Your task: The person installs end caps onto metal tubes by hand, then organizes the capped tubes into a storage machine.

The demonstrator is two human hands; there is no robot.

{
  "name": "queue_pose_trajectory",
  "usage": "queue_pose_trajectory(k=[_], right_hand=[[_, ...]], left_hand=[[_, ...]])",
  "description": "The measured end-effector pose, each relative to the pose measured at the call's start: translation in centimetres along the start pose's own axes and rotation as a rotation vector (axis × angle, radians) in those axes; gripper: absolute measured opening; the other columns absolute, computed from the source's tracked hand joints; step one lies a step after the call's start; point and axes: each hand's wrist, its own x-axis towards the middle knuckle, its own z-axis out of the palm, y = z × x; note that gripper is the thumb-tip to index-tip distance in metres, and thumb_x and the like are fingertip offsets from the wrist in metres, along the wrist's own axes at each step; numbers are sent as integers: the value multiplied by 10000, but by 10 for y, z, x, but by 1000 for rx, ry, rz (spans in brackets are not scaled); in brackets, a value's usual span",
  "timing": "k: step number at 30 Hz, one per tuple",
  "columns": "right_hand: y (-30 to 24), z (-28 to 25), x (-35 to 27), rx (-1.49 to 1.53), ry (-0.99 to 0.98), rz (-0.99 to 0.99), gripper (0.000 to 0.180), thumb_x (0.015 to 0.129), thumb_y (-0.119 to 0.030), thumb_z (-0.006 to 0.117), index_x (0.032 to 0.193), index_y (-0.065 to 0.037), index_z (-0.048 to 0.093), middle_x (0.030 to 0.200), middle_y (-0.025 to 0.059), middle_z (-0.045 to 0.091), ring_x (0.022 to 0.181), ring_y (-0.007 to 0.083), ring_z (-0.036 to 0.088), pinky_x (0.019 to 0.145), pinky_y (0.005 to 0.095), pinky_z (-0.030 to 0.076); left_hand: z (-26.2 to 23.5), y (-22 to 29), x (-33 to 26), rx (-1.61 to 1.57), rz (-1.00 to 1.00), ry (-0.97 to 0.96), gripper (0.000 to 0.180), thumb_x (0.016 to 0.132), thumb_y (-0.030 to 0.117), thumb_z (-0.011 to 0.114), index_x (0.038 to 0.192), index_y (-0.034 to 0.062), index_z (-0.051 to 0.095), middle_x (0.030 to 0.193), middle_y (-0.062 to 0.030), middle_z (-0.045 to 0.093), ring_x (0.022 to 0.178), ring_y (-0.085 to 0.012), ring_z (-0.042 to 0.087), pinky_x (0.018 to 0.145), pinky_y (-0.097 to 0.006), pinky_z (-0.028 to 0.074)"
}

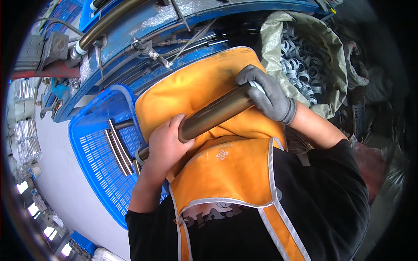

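Observation:
A thick bronze-brown metal tube (217,111) lies slantwise above the lap of my orange apron (191,91), its right end higher in view. My bare left hand (167,141) is closed around the tube's lower left end. At the other end, my right hand (271,96), in a grey glove, grips a white ring (257,87) against the tube's rim. The glove partly hides that ring, so I cannot tell how far it sits on the tube.
Left of my lap stands a blue plastic basket (93,174) with several shiny tubes (117,150). An open woven sack (272,48) full of grey-white rings (305,65) stands at the right. Ahead runs a blue metal bench (163,21) with another bronze tube (115,19) on it.

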Motion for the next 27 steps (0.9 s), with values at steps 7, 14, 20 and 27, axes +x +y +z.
queue_pose_trajectory(k=[7,14,20,27], right_hand=[[20,-14,12,210,-1,101,373,1004,-248,403,1260,-14,543,1077,114,614,939,209,604,868,335,486],[175,-162,-50,-812,82,500,466,929,-287,640,1286,4,570,1232,236,625,1159,356,603,986,418,464],[276,-204,-155,-1189,-531,1070,593,818,-472,638,1192,-11,647,1112,242,694,991,407,682,872,474,552],[294,-188,-174,-1261,-496,1133,313,855,-370,640,1008,-123,757,1091,165,723,1027,351,694,887,457,547]], left_hand=[[-26,-4,5,65,91,139,595,687,263,845,1204,69,625,1078,-154,679,1007,-350,654,880,-429,516],[-92,-41,26,94,159,467,628,640,81,837,1230,100,625,1126,-125,653,1068,-344,622,931,-419,481],[-141,-49,34,233,157,663,645,634,29,838,1243,93,634,1134,-122,663,1039,-322,645,927,-398,495],[-209,-44,76,491,214,900,610,648,76,819,1230,125,645,1130,-112,674,1063,-334,635,938,-418,485]])
